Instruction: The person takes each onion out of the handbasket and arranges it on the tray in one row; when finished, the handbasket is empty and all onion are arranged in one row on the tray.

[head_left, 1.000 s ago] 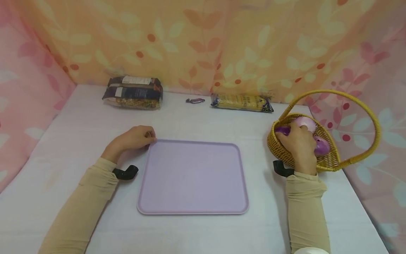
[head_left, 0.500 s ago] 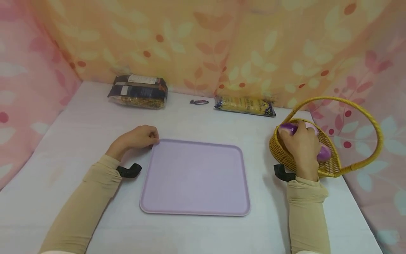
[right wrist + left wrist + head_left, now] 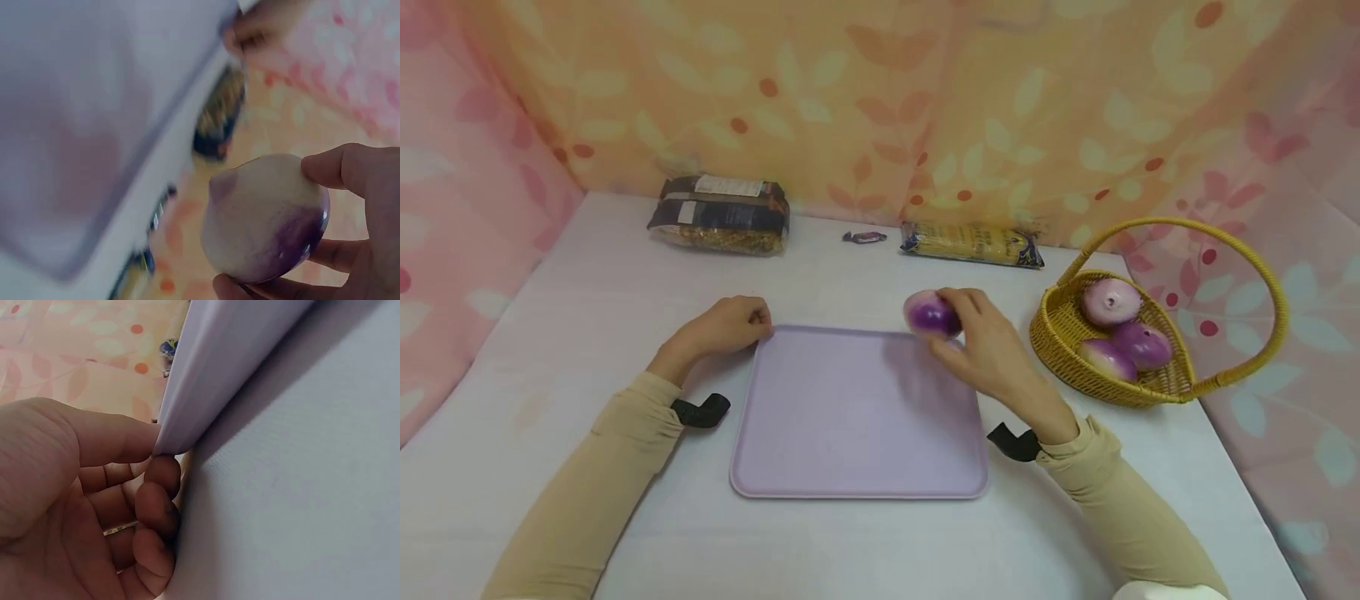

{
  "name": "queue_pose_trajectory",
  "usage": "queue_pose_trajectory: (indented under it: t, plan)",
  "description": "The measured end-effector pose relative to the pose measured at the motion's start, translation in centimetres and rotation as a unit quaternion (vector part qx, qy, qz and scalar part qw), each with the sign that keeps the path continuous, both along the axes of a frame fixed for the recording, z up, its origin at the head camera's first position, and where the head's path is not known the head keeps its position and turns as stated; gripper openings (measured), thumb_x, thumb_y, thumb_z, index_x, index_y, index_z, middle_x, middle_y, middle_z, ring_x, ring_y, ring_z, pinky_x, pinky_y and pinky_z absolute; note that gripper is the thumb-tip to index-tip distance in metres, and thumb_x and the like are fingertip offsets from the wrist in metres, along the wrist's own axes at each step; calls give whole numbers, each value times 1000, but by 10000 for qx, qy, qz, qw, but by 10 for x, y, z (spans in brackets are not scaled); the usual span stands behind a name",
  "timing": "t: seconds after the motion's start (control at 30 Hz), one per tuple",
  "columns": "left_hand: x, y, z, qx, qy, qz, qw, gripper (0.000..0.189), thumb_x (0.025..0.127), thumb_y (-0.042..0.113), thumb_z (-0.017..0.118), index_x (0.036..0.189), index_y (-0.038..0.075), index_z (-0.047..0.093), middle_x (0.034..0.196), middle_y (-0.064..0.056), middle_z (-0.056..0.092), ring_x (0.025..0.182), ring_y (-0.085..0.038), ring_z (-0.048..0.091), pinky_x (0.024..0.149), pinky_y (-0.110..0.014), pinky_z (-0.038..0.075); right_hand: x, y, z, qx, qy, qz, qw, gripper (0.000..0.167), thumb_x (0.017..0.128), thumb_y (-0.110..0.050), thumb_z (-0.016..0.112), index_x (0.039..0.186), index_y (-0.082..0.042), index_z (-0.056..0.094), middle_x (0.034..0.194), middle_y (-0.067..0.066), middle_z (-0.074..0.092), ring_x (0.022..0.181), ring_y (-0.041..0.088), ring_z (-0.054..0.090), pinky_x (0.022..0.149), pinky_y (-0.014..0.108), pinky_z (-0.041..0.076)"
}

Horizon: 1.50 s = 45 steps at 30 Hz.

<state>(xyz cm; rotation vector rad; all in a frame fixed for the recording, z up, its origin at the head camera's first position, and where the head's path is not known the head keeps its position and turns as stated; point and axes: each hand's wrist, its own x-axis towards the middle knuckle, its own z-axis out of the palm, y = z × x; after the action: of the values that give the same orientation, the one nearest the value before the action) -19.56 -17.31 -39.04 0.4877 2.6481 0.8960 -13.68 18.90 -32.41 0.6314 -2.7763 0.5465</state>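
My right hand point(image 3: 992, 346) grips a purple-and-white onion point(image 3: 931, 314) above the far right part of the lilac tray point(image 3: 857, 417). In the right wrist view the onion point(image 3: 265, 219) sits between the thumb and the fingers, its pale side showing. My left hand point(image 3: 726, 323) is at the tray's far left corner. The left wrist view has its thumb and a curled finger pinching the tray's rim point(image 3: 187, 394). Three more onions, one pale point(image 3: 1111, 302) and two more purple point(image 3: 1142, 346), lie in a yellow wicker basket point(image 3: 1067, 358) at the right.
Along the back of the white-covered table point(image 3: 662, 533) lie a dark bag of pasta point(image 3: 722, 215), a small wrapped candy point(image 3: 865, 237) and a yellow packet of long pasta point(image 3: 972, 244). The basket's tall handle point(image 3: 1270, 267) leans out to the right. Patterned curtains enclose the table.
My right hand has taken an onion out of the basket and moved left with it to above the tray. My left hand stays at the tray's corner.
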Motion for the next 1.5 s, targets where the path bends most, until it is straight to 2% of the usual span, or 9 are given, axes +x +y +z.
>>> queue_pose_trajectory:
  t: [0.17,0.3,0.6,1.03,1.5]
  plan:
    - [1,-1,-2,29,89,45,9999,12,94,13,59,95,1,62,78,-6,56,70,-17,50,63,-28,39,7,-37,-22,572,-111,778,9953,55,80,-31,74,128,-11,57,120,12,61,104,27,63,84,44,55]
    - [3,-1,-1,97,50,38,9999,13,94,13,59,95,1,62,76,-5,56,69,-16,50,63,-28,39,12,-59,-35,827,-14,1159,9898,52,80,-30,75,125,-11,58,116,10,62,102,25,61,83,39,55]
    - [2,-1,-1,165,151,0,9997,12,93,13,61,94,1,63,76,-5,58,71,-16,50,65,-28,39,18,-103,-42,861,163,1670,9821,51,86,-37,73,127,-11,59,119,13,61,106,26,60,89,37,54]
    - [1,-1,-2,165,80,75,9998,12,92,13,61,93,2,63,75,-4,59,70,-16,51,65,-27,40,20,-139,-46,919,432,2054,9734,47,86,-36,74,125,-14,60,115,10,60,104,23,59,87,32,53]
    - [2,-2,-2,175,24,38,9998,12,92,13,60,94,1,62,76,-5,60,72,-17,53,66,-28,41,19,-154,-46,952,368,2164,9709,48,88,-39,71,127,-14,58,116,8,60,103,21,58,83,30,54]
